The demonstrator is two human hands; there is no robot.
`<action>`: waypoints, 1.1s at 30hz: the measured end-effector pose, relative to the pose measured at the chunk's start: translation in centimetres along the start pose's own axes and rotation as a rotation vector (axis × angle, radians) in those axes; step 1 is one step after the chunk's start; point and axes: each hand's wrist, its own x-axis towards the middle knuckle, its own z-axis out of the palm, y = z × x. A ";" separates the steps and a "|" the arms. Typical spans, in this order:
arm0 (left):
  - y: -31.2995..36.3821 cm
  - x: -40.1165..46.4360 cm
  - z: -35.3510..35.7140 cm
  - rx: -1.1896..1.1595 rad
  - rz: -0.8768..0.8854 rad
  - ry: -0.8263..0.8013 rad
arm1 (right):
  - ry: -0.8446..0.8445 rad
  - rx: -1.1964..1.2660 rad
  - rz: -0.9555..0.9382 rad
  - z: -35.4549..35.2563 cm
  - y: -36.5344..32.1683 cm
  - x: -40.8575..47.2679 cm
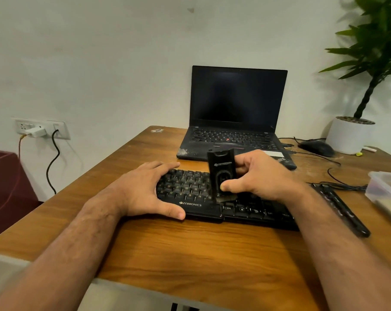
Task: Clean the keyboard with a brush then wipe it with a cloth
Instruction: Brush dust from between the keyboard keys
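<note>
**Black brush upright on a black keyboard, both hands at work**

Black and flat, the rectangular plastic keyboard (212, 198) lies across the middle of the glossy, wood-grained brown table (190, 254), its front edge printed with a white ZEBRONICS mark. The keys are low, matte and closely packed.

The right hand (261, 176) grips a black, slab-shaped plastic brush (222, 173), thumb pressed on the front face and fingers curled round the back. The brush stands nearly upright, tilted slightly, with its short tuft of pale bristles touching the keys near the middle of the bottom rows. A faint white logo shows on its smooth upper part.

The left hand (147, 189) lies spread over the keyboard's left end, fingers fairly straight along the far edge and the thumb resting on the front edge beside the logo; it steadies the board rather than curling round it.

Behind the keyboard sits an open black laptop (235, 113) with a dark screen and a dusty, scuffed palm rest. To its right a rounded black mouse (315, 148) rests on the table, its thin cable looping over the wood. Beyond the mouse stands a smooth white cylindrical pot holding a green leafy plant (369, 52). A translucent plastic box (385, 189) sits at the right edge. On the pale wall at the left, a white socket panel (42, 130) carries a white charger and a black cord. No cloth can be made out.
</note>
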 end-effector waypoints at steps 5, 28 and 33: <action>0.0 0.1 0.0 0.012 0.012 0.005 | 0.086 0.009 -0.113 3.1 -0.3 0.8; -0.2 0.1 0.0 0.011 0.028 -0.002 | 0.384 -0.187 -0.059 3.6 0.4 4.6; -0.3 0.1 0.0 0.014 0.044 -0.004 | 0.278 -0.090 -0.082 4.3 -0.1 4.5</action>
